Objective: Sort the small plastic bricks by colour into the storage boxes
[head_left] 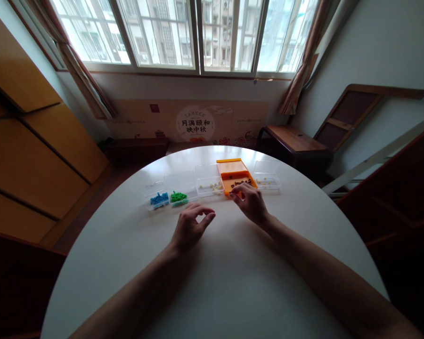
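Note:
My right hand [250, 201] is at the front edge of an open orange box [228, 188], thumb and fingertips pinched together. Whatever is between them is too small to make out. Small dark brown pieces [243, 182] lie inside that box. My left hand [191, 227] hovers over or rests on the table in front of the boxes, its thumb and index tips brought together in a loop. Any object in that pinch does not show. Beyond it stand clear boxes with blue pieces [159, 199], green pieces [178, 197] and pale yellowish pieces [216, 186].
Another clear box [273, 183] with a few yellow pieces stands right of the orange one. All the boxes form a row on the round white table [233, 282], their lids open. A wooden stool or bench [293, 139] stands beyond the table, below the window [162, 33].

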The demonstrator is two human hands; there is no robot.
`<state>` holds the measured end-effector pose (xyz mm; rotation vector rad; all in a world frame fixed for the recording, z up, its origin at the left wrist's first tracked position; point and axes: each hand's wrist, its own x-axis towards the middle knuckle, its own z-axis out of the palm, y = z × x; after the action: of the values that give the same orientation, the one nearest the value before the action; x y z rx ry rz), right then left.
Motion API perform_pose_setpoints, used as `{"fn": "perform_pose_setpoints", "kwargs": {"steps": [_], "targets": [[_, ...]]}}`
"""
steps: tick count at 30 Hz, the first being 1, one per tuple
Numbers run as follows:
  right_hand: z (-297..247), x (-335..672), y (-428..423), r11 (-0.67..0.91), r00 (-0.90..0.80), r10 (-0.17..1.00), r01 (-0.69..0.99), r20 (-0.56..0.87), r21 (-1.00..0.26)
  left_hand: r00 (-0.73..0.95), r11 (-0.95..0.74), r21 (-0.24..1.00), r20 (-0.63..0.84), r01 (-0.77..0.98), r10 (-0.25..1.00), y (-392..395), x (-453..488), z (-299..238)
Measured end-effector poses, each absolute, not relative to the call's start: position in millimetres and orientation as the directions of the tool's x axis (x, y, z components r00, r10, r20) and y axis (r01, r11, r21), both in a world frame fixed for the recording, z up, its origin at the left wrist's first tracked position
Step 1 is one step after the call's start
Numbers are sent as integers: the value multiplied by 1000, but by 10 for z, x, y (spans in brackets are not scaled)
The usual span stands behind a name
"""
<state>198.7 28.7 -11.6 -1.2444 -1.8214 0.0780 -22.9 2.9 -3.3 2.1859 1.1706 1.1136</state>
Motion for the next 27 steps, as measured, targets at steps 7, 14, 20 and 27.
{"fn": "perform_pose_setpoints", "kwargs": {"steps": [7,14,20,27], "targets": [[-175,2212,568,269,175,835,699,523,-663,331,-571,658,465,491,821,40,-241,-33],[-185,2291,541,216,256,838,657,483,-722,316,-579,644,487,499,814,54,-274,-53],[-31,2648,623,215,296,722,762,625,-610,277,-578,626,516,524,810,79,-297,-38],[78,3144,829,155,-54,846,977,530,-149,276,-610,564,567,556,776,88,-291,7]]}}
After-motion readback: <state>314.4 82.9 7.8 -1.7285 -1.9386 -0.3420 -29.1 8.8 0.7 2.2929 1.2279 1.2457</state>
